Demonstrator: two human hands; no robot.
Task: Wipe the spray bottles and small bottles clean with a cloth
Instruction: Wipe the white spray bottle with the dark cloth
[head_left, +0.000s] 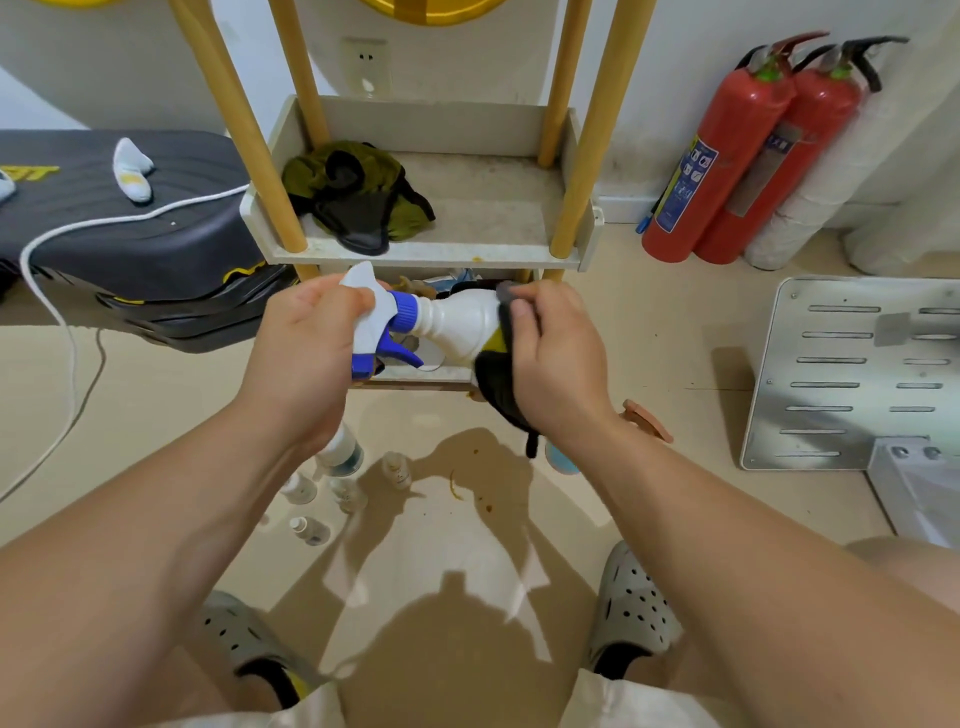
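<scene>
I see left hand curled round trigger head of white spray bottle, held sideways in air before front edge of shelf unit. Right hand clamps dark cloth against bottle body. Small bottles stand on floor under left wrist.

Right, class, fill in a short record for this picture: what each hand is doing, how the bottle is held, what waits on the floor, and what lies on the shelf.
left hand: grips the trigger head of the spray bottle
right hand: presses a dark cloth against the bottle's white body
bottle pose: on its side, held in the air
floor: several small bottles under the left forearm
shelf: a crumpled green-and-black cloth
by the wall: two red fire extinguishers
</scene>
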